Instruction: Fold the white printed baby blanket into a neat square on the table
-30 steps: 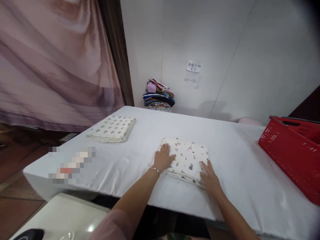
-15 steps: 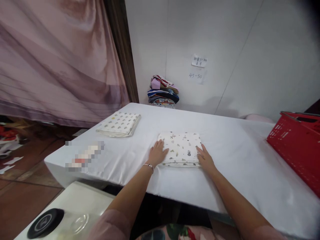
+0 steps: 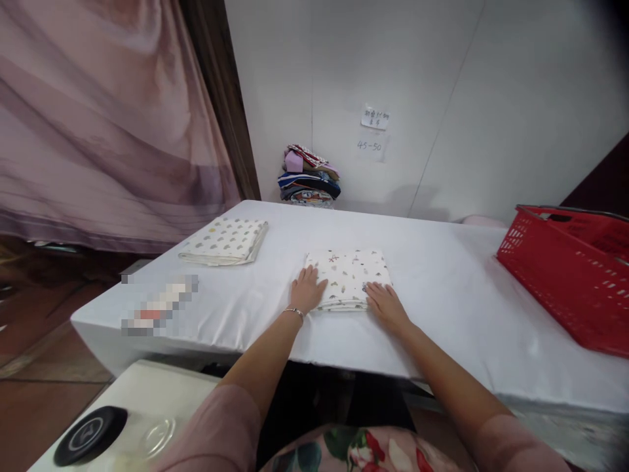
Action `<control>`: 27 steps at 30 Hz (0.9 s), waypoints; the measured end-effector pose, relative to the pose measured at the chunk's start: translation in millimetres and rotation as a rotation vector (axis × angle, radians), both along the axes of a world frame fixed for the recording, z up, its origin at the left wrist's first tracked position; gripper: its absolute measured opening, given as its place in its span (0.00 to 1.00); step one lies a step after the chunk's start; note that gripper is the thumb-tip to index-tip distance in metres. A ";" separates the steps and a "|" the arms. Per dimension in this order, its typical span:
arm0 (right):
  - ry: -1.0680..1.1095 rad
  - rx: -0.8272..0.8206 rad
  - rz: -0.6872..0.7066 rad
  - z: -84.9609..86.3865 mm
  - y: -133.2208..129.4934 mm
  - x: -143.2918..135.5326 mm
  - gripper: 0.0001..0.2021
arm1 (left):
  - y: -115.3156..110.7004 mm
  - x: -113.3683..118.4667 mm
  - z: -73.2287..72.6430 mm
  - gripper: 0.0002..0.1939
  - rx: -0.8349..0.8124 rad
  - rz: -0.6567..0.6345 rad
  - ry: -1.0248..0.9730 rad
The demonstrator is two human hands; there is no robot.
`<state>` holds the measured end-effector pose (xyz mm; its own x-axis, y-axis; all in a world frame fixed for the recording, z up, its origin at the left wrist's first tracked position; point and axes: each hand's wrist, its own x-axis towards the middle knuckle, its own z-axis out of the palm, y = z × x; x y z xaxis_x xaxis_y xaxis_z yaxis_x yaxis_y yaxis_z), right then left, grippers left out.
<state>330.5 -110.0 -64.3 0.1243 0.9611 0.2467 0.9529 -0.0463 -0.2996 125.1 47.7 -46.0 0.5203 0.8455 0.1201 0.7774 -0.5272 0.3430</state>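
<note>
A folded white cloth (image 3: 346, 275) with a small scattered print lies flat on the white-covered table (image 3: 437, 282). My left hand (image 3: 307, 290) rests on its left edge, fingers spread and thumb pointing inward. On the near right corner of the cloth lies my right hand (image 3: 386, 305), palm down with its fingers stretched out. Neither hand grips the fabric. Farther left sits a second folded white cloth (image 3: 226, 241) with rows of grey-green motifs, untouched.
A red plastic basket (image 3: 565, 282) stands at the table's right end. Behind the table is a stack of folded fabrics (image 3: 309, 177) by the wall. A blurred-out item (image 3: 160, 306) lies near the left front edge. A white surface with a black round object (image 3: 91, 436) is at lower left.
My right hand has moved from the cloth's right edge onto its near right corner. My left hand stays at the left edge. The view has shifted slightly to the right.
</note>
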 end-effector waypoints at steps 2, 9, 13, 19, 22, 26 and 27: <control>0.025 -0.011 0.005 0.0 -2.3 1.3 0.21 | -10.1 -3.4 -0.7 0.25 0.109 -0.018 -0.042; 0.053 0.047 0.014 -3.3 -15.8 5.4 0.20 | -48.2 -23.4 -11.7 0.20 0.287 -0.282 -0.130; 0.048 0.010 0.021 -0.8 -12.2 8.9 0.20 | -51.5 -28.4 -10.4 0.18 0.317 -0.321 -0.119; 0.034 -0.043 0.068 7.1 -4.4 17.0 0.19 | -50.0 -27.1 -9.9 0.16 0.329 -0.349 -0.114; 0.037 -0.075 0.073 10.3 -4.1 18.5 0.20 | -49.3 -26.9 -10.9 0.16 0.314 -0.344 -0.121; 0.049 -0.095 0.072 12.8 -4.8 18.7 0.20 | -48.3 -26.8 -11.2 0.16 0.286 -0.326 -0.137; 0.054 -0.093 0.069 12.8 -5.0 18.8 0.20 | -47.9 -26.7 -11.1 0.16 0.279 -0.323 -0.139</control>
<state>349.2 -115.0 -51.5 0.0678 0.9862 0.1507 0.9376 -0.0113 -0.3477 98.4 -0.3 -57.1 0.7152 0.5672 0.4084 0.5140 -0.8228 0.2426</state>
